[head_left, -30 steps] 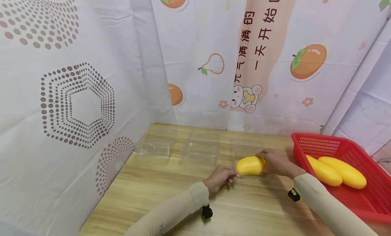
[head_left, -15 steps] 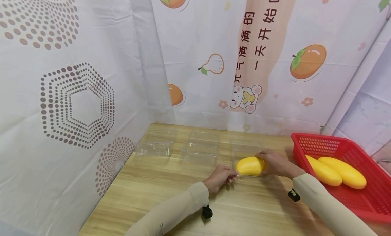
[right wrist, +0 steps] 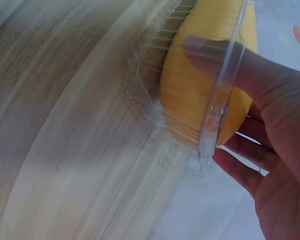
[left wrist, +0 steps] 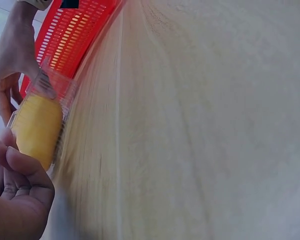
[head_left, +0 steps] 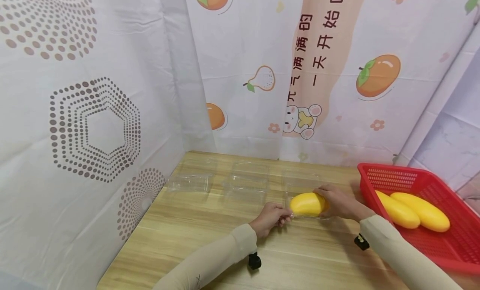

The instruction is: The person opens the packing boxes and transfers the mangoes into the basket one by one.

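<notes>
A yellow mango (head_left: 308, 204) lies in a clear plastic box (right wrist: 145, 95) with its lid raised behind it. My right hand (head_left: 339, 202) holds the mango's right end. In the right wrist view, the thumb lies over the mango inside the box wall, and the other fingers are round its far side. At the box's near left corner, my left hand (head_left: 271, 219) pinches the rim between thumb and fingertips, the other fingers curled. The left wrist view shows the mango (left wrist: 38, 127) between both hands, with the left hand (left wrist: 20, 187) closest to the camera.
To the right stands a red plastic basket (head_left: 450, 194) with two more mangoes (head_left: 421, 211). Two other clear boxes, a middle one (head_left: 245, 183) and a left one (head_left: 189, 183), stand open on the wooden table (head_left: 202, 236). Printed curtains (head_left: 240, 115) close off the back and left.
</notes>
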{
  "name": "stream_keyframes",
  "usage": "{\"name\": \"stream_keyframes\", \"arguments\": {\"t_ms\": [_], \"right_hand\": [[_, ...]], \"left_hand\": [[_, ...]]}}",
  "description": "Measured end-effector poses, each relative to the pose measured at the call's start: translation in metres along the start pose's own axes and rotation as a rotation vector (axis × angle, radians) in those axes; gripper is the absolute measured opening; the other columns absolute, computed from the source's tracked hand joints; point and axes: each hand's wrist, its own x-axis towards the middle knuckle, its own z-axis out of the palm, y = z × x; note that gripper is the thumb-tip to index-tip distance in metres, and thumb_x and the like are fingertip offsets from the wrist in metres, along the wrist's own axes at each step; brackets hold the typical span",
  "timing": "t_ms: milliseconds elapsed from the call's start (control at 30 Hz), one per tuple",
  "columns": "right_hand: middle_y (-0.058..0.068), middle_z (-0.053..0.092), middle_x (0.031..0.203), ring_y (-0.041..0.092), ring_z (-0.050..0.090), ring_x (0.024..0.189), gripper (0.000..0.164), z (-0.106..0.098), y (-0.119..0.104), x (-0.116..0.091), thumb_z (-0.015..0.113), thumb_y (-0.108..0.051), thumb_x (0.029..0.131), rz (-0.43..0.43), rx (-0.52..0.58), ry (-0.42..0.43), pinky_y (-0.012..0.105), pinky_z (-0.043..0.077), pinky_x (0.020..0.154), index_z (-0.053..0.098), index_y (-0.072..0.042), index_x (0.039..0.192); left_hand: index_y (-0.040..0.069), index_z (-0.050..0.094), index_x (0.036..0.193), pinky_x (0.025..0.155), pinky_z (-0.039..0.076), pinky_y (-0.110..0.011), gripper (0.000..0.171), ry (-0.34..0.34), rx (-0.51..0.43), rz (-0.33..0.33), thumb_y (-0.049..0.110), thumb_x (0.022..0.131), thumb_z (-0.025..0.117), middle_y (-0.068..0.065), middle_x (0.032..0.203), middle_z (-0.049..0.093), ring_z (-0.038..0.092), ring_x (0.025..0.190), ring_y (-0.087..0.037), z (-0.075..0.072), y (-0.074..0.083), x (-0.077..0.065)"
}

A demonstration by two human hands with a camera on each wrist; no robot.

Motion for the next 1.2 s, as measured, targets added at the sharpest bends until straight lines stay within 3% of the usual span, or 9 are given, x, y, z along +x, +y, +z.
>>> {"name": "stream_keyframes", "arguments": {"t_ms": [200,500,933,1200], "right_hand": [[0.015,0.064,0.113,0.034,0.061,0.101,0.076,-0.001,0.001,-0.002,0.102,-0.027,0.059,-0.017,-0.016,0.022,0.054,0.055,0.089,0.066,0.004,0.118],[0.017,0.064,0.116,0.034,0.061,0.102,0.077,-0.013,0.001,-0.003,0.100,-0.034,0.063,0.031,-0.021,0.002,0.053,0.055,0.090,0.065,0.004,0.121],[0.018,0.063,0.116,0.034,0.061,0.102,0.077,-0.031,0.003,-0.008,0.099,-0.023,0.064,0.033,-0.003,0.043,0.052,0.057,0.088,0.063,0.008,0.125],[0.017,0.064,0.116,0.028,0.064,0.094,0.078,-0.043,0.003,-0.015,0.099,-0.028,0.066,0.068,-0.032,0.040,0.050,0.058,0.085,0.063,0.007,0.126]], "left_hand": [[0.000,0.077,0.089,0.056,0.045,-0.019,0.014,0.022,-0.009,0.015,0.012,0.095,0.071,-0.005,0.075,0.070,0.053,0.059,-0.006,0.001,-0.003,0.000],[0.001,0.076,0.088,0.056,0.046,-0.019,0.014,0.040,-0.012,0.022,0.013,0.094,0.073,-0.006,0.075,0.071,0.054,0.059,-0.006,0.002,-0.005,0.000],[0.001,0.077,0.089,0.055,0.045,-0.018,0.015,0.046,-0.008,0.026,0.013,0.095,0.071,-0.007,0.076,0.071,0.054,0.059,-0.006,0.002,-0.005,0.001],[0.000,0.077,0.088,0.053,0.045,-0.017,0.012,0.070,-0.009,0.026,0.007,0.093,0.068,-0.004,0.072,0.069,0.054,0.057,-0.005,0.001,-0.007,0.002]]}}
